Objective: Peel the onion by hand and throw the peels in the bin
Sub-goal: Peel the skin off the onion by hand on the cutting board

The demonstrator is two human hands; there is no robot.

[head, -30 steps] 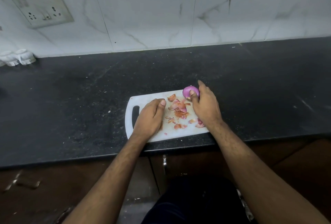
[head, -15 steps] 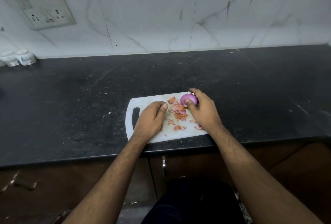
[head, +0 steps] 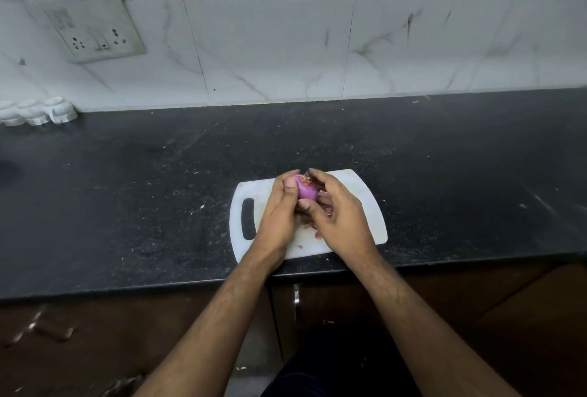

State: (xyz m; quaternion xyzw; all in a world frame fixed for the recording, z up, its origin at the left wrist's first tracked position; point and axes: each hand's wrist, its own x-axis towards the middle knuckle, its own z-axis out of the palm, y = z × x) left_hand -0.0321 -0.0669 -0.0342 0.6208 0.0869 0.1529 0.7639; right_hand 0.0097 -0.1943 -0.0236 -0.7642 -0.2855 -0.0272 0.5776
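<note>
A small purple onion (head: pixel 305 190) is held above the white cutting board (head: pixel 362 202) between both hands. My left hand (head: pixel 279 215) grips its left side with the thumb on top. My right hand (head: pixel 340 215) curls round its right side, fingertips at a scrap of brown skin on the onion's top. Loose peels (head: pixel 313 228) lie on the board, mostly hidden under my hands. No bin is in view.
The board sits near the front edge of a black stone counter (head: pixel 158 190). White small containers (head: pixel 38 112) stand at the back left by the tiled wall. A socket plate (head: pixel 92 26) hangs on the wall. Dark cabinet doors (head: pixel 476 301) lie below.
My right hand lifted the onion off the board's far edge. My left hand left the board and came up to grip the onion. Both hands now cover the peels.
</note>
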